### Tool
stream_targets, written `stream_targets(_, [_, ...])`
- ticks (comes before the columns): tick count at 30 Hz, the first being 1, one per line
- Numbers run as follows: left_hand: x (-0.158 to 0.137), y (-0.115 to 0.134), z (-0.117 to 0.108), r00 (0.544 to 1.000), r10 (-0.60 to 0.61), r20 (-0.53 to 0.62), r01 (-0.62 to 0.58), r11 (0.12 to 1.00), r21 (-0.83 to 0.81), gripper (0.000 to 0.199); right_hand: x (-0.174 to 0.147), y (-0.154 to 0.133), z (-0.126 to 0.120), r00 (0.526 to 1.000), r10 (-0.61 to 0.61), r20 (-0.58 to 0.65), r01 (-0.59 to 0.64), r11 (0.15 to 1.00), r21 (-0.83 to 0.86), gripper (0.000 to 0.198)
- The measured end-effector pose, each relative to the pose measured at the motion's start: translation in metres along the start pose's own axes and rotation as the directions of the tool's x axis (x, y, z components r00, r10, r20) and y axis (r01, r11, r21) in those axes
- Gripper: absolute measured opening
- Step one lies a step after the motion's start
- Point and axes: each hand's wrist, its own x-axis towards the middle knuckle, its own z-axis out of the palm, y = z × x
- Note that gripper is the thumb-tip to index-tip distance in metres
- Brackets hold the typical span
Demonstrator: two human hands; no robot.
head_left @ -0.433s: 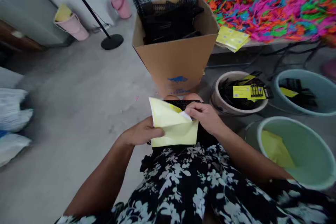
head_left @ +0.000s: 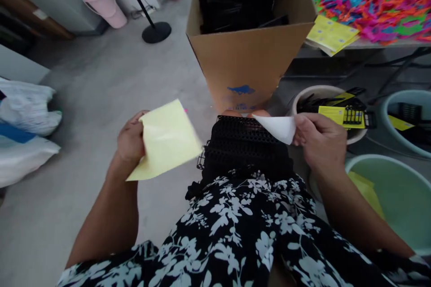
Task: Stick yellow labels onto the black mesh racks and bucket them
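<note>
Out to the left, my left hand (head_left: 131, 139) is closed on the edge of a pale yellow sheet (head_left: 168, 139), which hangs over the floor. My right hand (head_left: 319, 139), fingers pinched, grips a curled white piece of paper (head_left: 278, 128) that points toward the middle. The sheet and the white piece are well apart. Between my hands, several black mesh plastic pieces (head_left: 249, 139) lie stacked across my lap, below both papers.
Ahead stands a tall cardboard box (head_left: 249, 58) full of black mesh parts. To the right are a beige bucket (head_left: 357, 136) with black pieces and yellow cards, a blue bucket (head_left: 387, 103) and a green tub (head_left: 404, 206). Yellow cards (head_left: 332, 33) lie by a colourful heap (head_left: 380, 0).
My hands have moved apart: the left went left with the yellow sheet, the right went right with the white piece. The black mesh on my lap is now uncovered. The view has shifted.
</note>
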Motion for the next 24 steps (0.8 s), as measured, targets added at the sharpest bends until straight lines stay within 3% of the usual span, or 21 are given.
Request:
stream_targets(3, [-0.004,-0.010,-0.033,0.965,-0.249,0.085,0.221,0.942,0.251,0.026,-0.025,-0.012,-0.008,0.976,-0.200,0.087,0.217,0.921,-0.324,0.012])
stream_targets(5, [-0.008,-0.021,-0.040,0.894,-0.438,0.097,0.342,0.805,0.485,0.049,-0.042,-0.018,-0.007,0.905,-0.347,0.245,0.419,0.822,-0.386,0.009])
stream_targets(6, [-0.010,-0.027,-0.039,0.863,-0.497,0.093,0.346,0.713,0.610,0.058,-0.050,-0.018,-0.003,0.862,-0.401,0.310,0.498,0.781,-0.376,0.009])
stream_targets(8, [-0.013,-0.037,-0.031,0.827,-0.542,0.152,0.189,0.523,0.831,0.066,-0.066,-0.017,0.007,0.795,-0.465,0.390,0.591,0.738,-0.324,0.012])
stream_targets(10, [-0.018,-0.041,-0.016,0.817,-0.490,0.306,-0.067,0.446,0.893,0.062,-0.079,-0.012,0.019,0.756,-0.486,0.438,0.627,0.730,-0.272,0.016])
stream_targets(12, [-0.023,-0.040,0.003,0.781,-0.433,0.450,-0.233,0.466,0.853,0.063,-0.090,-0.008,0.029,0.737,-0.495,0.460,0.637,0.737,-0.228,0.018])
stream_targets(15, [-0.031,-0.036,0.031,0.739,-0.373,0.561,-0.281,0.586,0.760,0.074,-0.097,-0.005,0.036,0.743,-0.499,0.446,0.628,0.750,-0.207,0.018])
stream_targets(19, [-0.035,-0.040,0.058,0.716,-0.288,0.636,-0.231,0.762,0.605,0.056,-0.093,-0.009,0.032,0.795,-0.463,0.392,0.577,0.776,-0.253,0.016])
stream_targets(22, [-0.034,-0.044,0.067,0.683,-0.259,0.683,-0.149,0.866,0.478,0.047,-0.086,-0.009,0.022,0.861,-0.412,0.300,0.497,0.807,-0.319,0.013])
stream_targets(24, [-0.033,-0.043,0.068,0.700,-0.257,0.666,-0.091,0.893,0.441,0.047,-0.082,-0.008,0.014,0.906,-0.371,0.202,0.421,0.831,-0.363,0.011])
